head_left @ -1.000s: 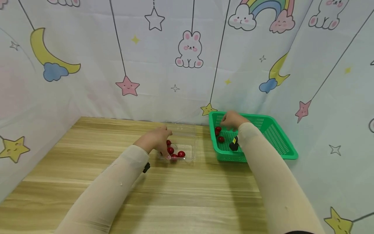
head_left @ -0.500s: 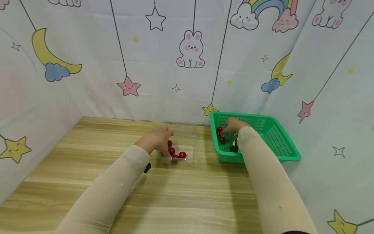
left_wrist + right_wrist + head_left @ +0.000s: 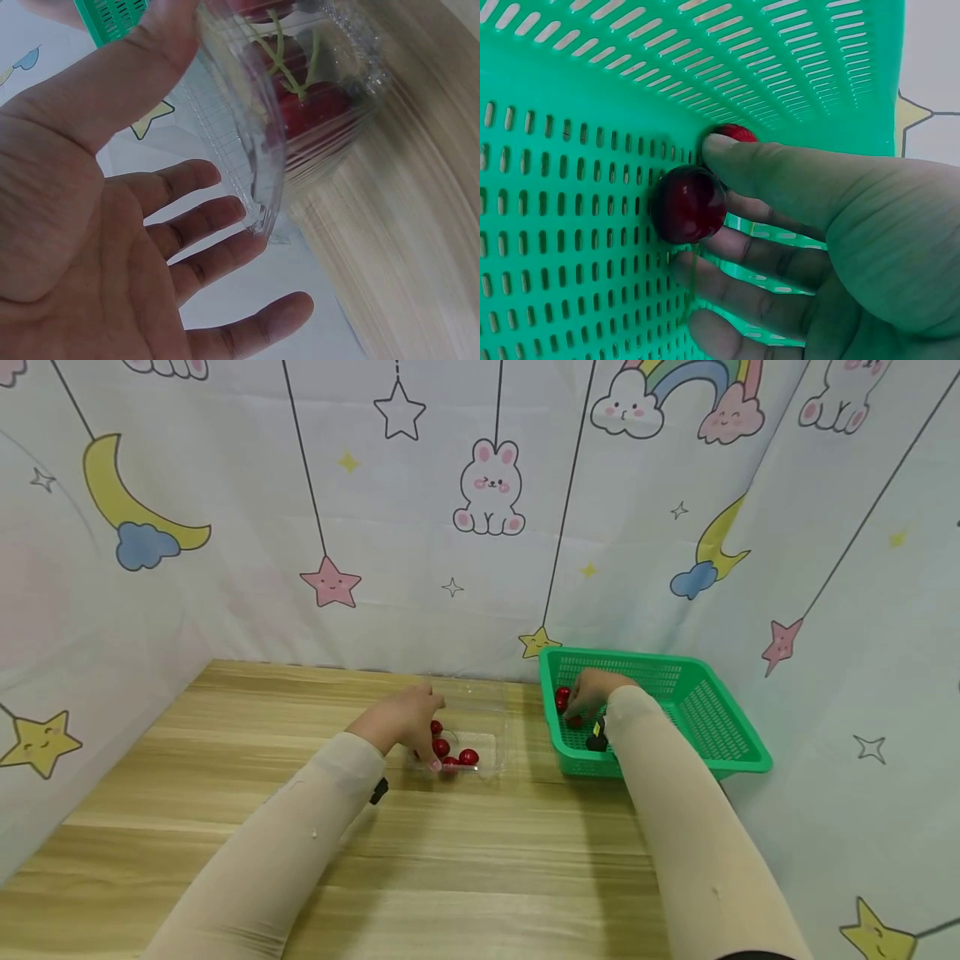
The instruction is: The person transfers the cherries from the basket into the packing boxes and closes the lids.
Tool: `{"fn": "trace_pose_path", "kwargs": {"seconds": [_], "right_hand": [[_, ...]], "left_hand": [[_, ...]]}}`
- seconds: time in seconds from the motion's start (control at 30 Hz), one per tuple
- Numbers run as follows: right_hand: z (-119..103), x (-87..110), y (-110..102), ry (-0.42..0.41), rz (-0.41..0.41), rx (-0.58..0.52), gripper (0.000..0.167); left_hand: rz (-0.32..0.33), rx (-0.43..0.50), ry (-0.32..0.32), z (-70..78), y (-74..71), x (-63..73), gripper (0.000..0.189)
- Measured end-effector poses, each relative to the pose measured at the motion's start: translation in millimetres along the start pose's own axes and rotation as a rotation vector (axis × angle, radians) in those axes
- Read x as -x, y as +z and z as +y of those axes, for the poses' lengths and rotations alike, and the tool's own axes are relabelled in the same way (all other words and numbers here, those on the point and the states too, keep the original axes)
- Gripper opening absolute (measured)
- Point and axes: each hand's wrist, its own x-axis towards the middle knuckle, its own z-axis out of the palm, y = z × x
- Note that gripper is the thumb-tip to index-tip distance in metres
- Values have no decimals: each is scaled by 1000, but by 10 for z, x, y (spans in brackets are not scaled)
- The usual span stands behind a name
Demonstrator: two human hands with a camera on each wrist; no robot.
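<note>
the left hand point(image 3: 405, 718), fingers loosely extended, touched the clear, boxy plastic container point(image 3: 487, 748) of round red cherries point(image 3: 468, 757) on the light wooden counter point(image 3: 450, 877). inside the green, slotted plastic basket point(image 3: 738, 763) to the right, the right hand point(image 3: 592, 690) had thumb and fingers about a glossy, round, dark-red cherry point(image 3: 688, 204); whether they gripped it, i couldn't tell.

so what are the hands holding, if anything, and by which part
Nothing for certain: the left hand touches the box rim; the right hand is at a cherry, but whether it grips it can't be told.
</note>
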Motion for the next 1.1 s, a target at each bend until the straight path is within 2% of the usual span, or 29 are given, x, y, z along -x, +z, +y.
{"fn": "trace_pose_path", "kwargs": {"seconds": [0.07,0.27,0.37,0.47,0.6,0.87,1.1], "right_hand": [[-16,25,3,5,-23,13,19],[-29,28,-3,6,-113,19,53],[-16,18,-4,8,-119,22,53],[-24,42,-39,5,-96,26,41],[-85,117,-134,0,-45,17,16],[-276,307,-334,-57,51,-36,38],[-518,429,-411,-148,165,-18,26]], "left_hand": [[1,4,-1,2,0,2,115],[1,1,-8,10,-5,30,115],[1,-1,-6,12,-2,33,114],[5,-2,-1,23,-12,36,114],[8,-5,1,25,-8,40,114],[15,-7,4,1,23,0,116],[15,-10,4,-24,33,-13,117]]}}
